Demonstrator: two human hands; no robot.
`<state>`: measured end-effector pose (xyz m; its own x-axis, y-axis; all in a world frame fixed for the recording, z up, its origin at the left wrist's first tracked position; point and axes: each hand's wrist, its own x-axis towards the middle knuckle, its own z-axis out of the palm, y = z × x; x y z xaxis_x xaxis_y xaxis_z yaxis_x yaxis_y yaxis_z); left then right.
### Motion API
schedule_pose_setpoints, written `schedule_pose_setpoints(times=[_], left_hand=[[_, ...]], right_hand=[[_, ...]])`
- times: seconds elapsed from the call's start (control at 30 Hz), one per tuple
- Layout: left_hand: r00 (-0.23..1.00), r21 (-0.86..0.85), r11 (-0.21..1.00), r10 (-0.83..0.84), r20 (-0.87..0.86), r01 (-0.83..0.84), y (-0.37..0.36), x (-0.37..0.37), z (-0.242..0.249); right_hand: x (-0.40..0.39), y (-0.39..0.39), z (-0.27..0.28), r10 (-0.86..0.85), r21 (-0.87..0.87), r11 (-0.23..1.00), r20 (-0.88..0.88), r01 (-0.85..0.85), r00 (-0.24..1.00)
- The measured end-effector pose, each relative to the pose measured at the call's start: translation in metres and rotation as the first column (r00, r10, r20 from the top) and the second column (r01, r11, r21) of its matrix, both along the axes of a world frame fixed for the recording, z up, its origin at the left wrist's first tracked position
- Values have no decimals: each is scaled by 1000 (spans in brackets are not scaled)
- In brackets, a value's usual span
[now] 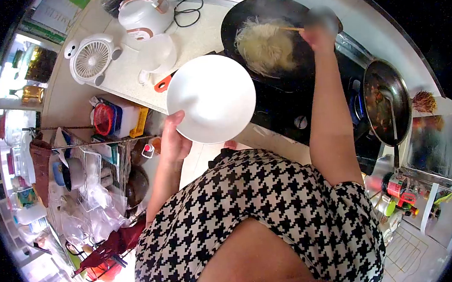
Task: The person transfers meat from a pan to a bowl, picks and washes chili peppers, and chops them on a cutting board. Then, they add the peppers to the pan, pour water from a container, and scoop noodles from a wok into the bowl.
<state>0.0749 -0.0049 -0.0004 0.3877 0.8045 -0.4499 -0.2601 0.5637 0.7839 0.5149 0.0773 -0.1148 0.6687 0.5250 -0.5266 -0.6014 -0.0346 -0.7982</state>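
Observation:
My left hand (176, 139) grips a large white bowl (212, 97) by its near left rim, thumb over the edge. The inside of the bowl faces up and looks bare. Over the right side of a black wok (233, 22), my right hand (319, 37) is closed round chopsticks (290, 29), their tips reaching into pale noodles (266, 46). A grey blur covers part of that hand. The noodles lie in cloudy liquid in the wok, which stands on a black stove (281, 108).
Right of my arm, a frying pan (385, 101) with food remnants holds a utensil. On the counter left are a white rice cooker (144, 15), a small fan (93, 58), a clear jug (158, 54) and an orange handle (163, 84) by the bowl. A wire rack (92, 176) stands lower left.

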Motion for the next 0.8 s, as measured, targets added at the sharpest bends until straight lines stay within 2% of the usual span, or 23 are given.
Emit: schedule_pose_setpoints(times=[0.1, 0.13, 0.23, 0.27, 0.37, 0.43, 0.57, 0.67, 0.8], left_hand=[[1000, 4, 1000, -4, 3, 4, -1, 0, 1], [1000, 7, 1000, 2, 0, -2, -1, -1, 1], [999, 5, 1000, 7, -36, -7, 0, -5, 3], [999, -3, 1000, 7, -43, -7, 0, -7, 3], [999, -10, 1000, 23, -49, -24, 1, -10, 0], [998, 6, 998, 57, -36, -57, -1, -7, -2], [1000, -13, 1000, 11, -1, -11, 2, -10, -2], [999, -6, 1000, 19, 45, -18, 2, -6, 0], [995, -29, 999, 30, 91, -27, 2, -4, 2]], right_hand=[[5, -10, -8, 8, 1, 1000, 4, -8, 1000], [8, -16, -3, 88, -26, 996, -6, -88, 996], [13, -18, 2, 57, -40, 998, 9, -56, 998], [18, -18, -3, 98, -26, 995, 8, -98, 995], [18, -14, -5, 40, -80, 996, -38, -43, 998], [15, -15, -5, 15, -50, 999, -63, -19, 998], [5, -13, 1, -55, -35, 998, -146, 50, 988], [22, -8, -24, 64, -12, 998, -242, -69, 968], [4, -13, 5, 63, 78, 996, -196, -48, 979]])
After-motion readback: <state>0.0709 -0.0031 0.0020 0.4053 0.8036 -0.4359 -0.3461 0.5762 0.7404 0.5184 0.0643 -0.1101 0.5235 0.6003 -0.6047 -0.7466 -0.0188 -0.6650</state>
